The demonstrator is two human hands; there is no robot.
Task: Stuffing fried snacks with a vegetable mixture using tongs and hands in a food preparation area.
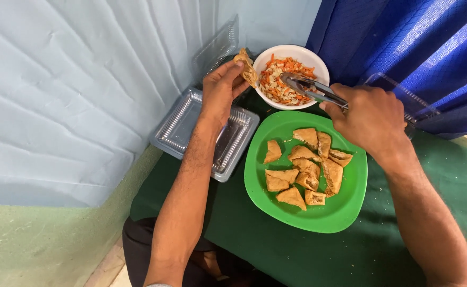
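My left hand (220, 87) holds a fried tofu pocket (246, 66) up beside the white bowl (318, 64), which is filled with a shredded carrot and vegetable mix (281, 79). In my right hand (371, 119) are metal tongs (310, 89) whose tips reach into the bowl's filling. Below the bowl, a green plate (339, 210) carries several more fried tofu pieces (302, 167).
An open clear plastic food container (183, 125) lies left of the plate, its lid leaning on the pale blue wall. The table has a dark green cloth (297, 255). A blue curtain (403, 37) hangs at the right, and another clear lid (398, 90) sits behind my right hand.
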